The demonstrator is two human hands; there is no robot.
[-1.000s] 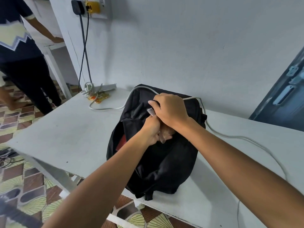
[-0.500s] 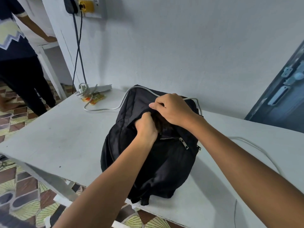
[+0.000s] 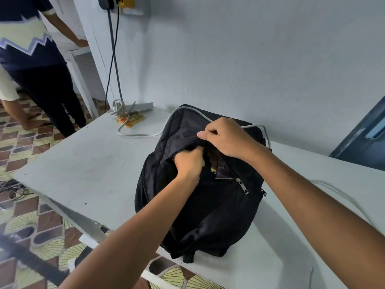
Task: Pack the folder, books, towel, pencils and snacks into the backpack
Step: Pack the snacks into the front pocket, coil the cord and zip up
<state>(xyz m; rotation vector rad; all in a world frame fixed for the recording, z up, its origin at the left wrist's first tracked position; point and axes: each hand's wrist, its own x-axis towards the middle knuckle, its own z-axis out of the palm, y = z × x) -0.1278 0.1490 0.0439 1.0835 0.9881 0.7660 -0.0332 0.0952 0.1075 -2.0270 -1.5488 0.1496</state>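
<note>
Two hands work at a black backpack (image 3: 208,205) that lies on the white surface (image 3: 87,163), its top toward the wall and its bottom end at the near edge, where a short strap hangs over. The left hand (image 3: 188,163) is pushed into the open front pocket, its fingers curled down inside the opening; what they hold, if anything, is hidden by the fabric. The right hand (image 3: 228,136) is above it, thumb and fingers pinching the pocket's upper flap and lifting it. In the gap between the two hands shows a bit of dark reddish-brown and yellow wrapper, the snacks (image 3: 214,161), sitting in the pocket mouth; too little is visible to tell more. A silver zipper pull (image 3: 242,185) lies on the bag's front just right of the opening, at the end of the open zip.

A grey cable (image 3: 145,134) runs over the surface from the far left corner, touches the backpack's top end and passes behind it, showing again toward the right edge. At the far left corner a white power strip (image 3: 133,106) lies against the wall with a yellow packet (image 3: 131,120) just in front of it, well apart from the bag. A dark lead climbs from there to a wall socket (image 3: 125,3).

Past the left edge another person (image 3: 31,59) in a dark patterned shirt stands on the tiled floor (image 3: 25,147), one hand resting on a second white table.
</note>
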